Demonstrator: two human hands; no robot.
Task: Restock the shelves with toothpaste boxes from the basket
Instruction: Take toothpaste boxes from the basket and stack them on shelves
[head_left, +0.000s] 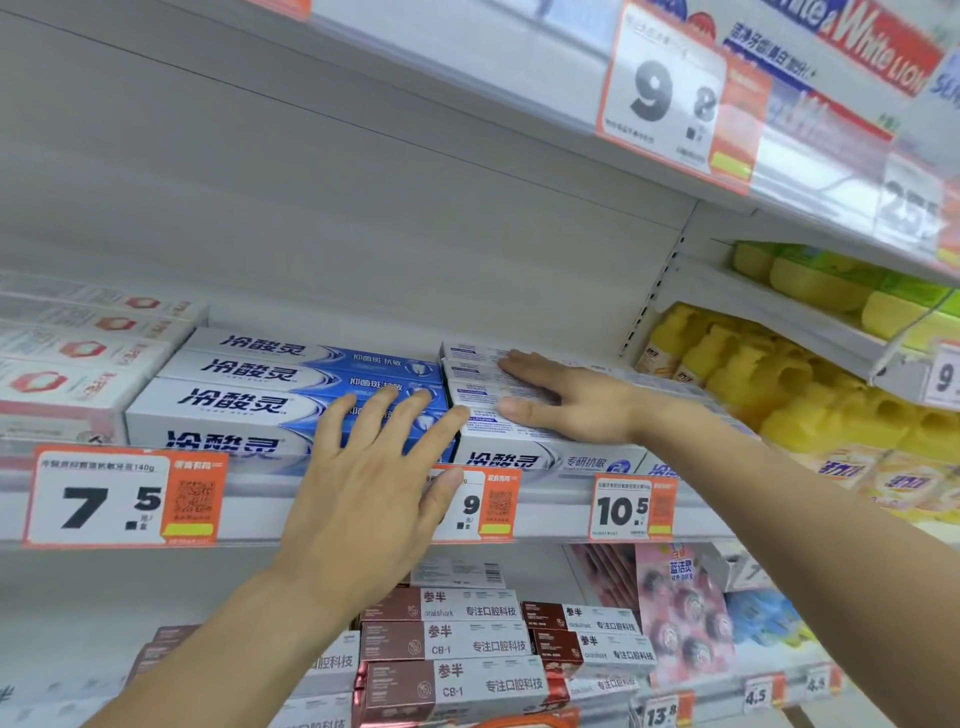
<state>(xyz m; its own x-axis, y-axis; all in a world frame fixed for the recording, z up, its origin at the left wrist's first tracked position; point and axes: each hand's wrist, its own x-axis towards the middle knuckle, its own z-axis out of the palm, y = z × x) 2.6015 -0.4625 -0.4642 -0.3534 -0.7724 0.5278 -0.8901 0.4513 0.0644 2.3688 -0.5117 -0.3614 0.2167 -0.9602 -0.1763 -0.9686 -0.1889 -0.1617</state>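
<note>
Right hand (566, 400) flat on 冷酸灵 boxes (524, 447), seemingly pressing.

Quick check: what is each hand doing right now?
Left hand: open, fingers spread, at the blue toothpaste boxes.
Right hand: open, flat on the grey toothpaste boxes.

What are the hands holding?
Nothing is gripped. The right hand lies flat on top of the grey toothpaste boxes; the left hand is spread open in front of the blue toothpaste boxes.
</note>
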